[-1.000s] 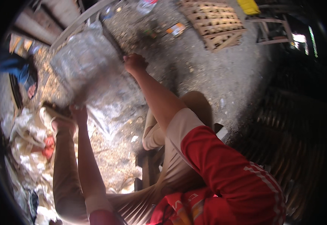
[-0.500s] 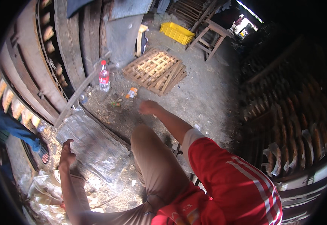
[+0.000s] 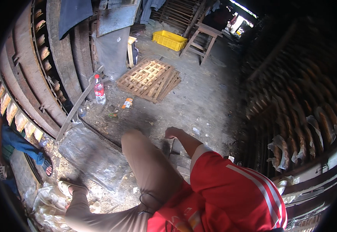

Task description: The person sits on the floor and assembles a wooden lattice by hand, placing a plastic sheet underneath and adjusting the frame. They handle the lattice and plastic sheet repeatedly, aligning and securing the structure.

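The right hand (image 3: pixel 173 132) is curled into a loose fist with nothing visible inside it, held out in the air just past the raised knee (image 3: pixel 134 138) in tan trousers. Its forearm runs back and down to the short sleeve of a red shirt with white stripes (image 3: pixel 230 185), the elbow bent. The left hand does not show in this view. Nearest the fist, on the dusty grey floor (image 3: pixel 207 100), lies a large crumpled sheet of clear plastic (image 3: pixel 93 154), to the left of the knee and well apart from the hand. Further off stand a clear plastic bottle with a red label (image 3: pixel 98 89), a flat wooden slatted pallet (image 3: pixel 150 79) and a yellow plastic crate (image 3: pixel 170 40). At the left edge, another person's blue-trousered leg (image 3: pixel 19 143) shows.
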Tool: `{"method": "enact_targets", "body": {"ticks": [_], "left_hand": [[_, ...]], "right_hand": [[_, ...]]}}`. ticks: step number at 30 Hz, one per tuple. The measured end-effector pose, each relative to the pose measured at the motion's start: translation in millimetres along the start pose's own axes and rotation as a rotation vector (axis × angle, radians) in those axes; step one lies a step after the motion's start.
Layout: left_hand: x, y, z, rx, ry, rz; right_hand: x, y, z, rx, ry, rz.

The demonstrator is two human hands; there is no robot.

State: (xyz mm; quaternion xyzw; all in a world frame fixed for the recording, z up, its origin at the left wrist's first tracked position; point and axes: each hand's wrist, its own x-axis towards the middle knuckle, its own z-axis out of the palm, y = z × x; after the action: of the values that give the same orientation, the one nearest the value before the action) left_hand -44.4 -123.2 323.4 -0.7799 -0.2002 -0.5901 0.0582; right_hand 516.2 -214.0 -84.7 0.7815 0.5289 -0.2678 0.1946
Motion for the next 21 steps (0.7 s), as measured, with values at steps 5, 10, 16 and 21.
{"method": "enact_targets", "body": {"ticks": [5,10,16,21], "left_hand": [[-13,14,33,0.017,-0.085,0.024],[-26,23,50,0.019,-0.092,0.012],[-38,32,11,0.082,-0.125,-0.004],[-41,35,0,-0.09,-0.041,0.025]], "right_hand": [[4,-30,5,0.119,0.146,-0.171],[25,-42,-11,0.003,0.132,-0.268],[58,-89,2,0.15,0.205,-0.543],[68,69,32,-0.013,0.325,-0.776]]}}
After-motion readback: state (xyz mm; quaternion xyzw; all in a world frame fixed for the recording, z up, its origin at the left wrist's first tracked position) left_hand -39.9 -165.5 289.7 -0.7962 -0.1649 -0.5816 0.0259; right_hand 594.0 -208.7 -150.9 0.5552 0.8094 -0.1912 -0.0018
